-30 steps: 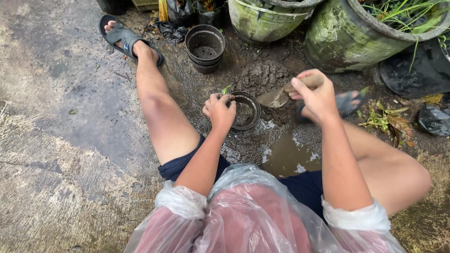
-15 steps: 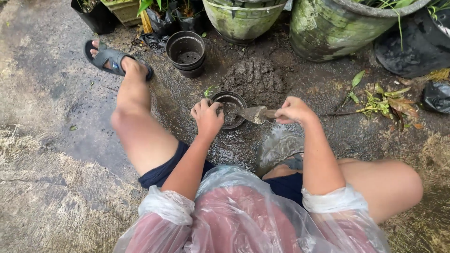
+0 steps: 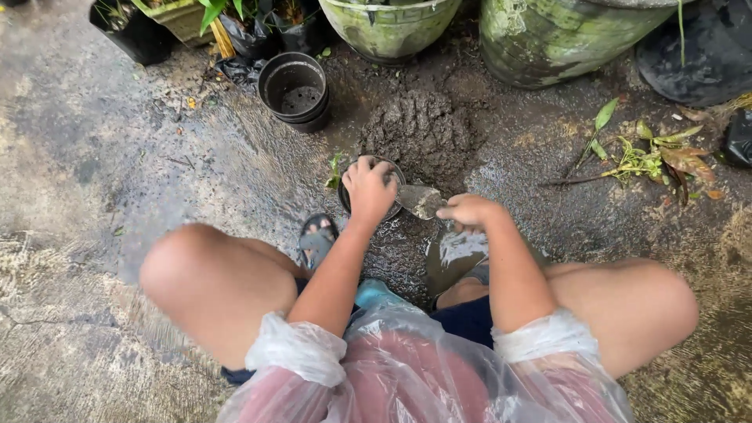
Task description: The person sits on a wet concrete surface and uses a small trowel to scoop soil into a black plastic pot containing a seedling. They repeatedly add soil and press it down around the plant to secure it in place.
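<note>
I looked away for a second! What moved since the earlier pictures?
The right hand brought the trowel from up near the big pots down to the small pot. The left leg pulled in, so its sandal sits close. The left hand kept holding the small pot; the mud pile stayed.

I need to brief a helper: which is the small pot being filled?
Find the mound of wet soil below the big mossy planters. At its near edge sits the small black pot, under the left hand, unlike the empty stacked black pots standing untouched further back.

No labels, signs, screens — only packaging: black plastic nursery bags (image 3: 258, 35) at top, holding plants.
</note>
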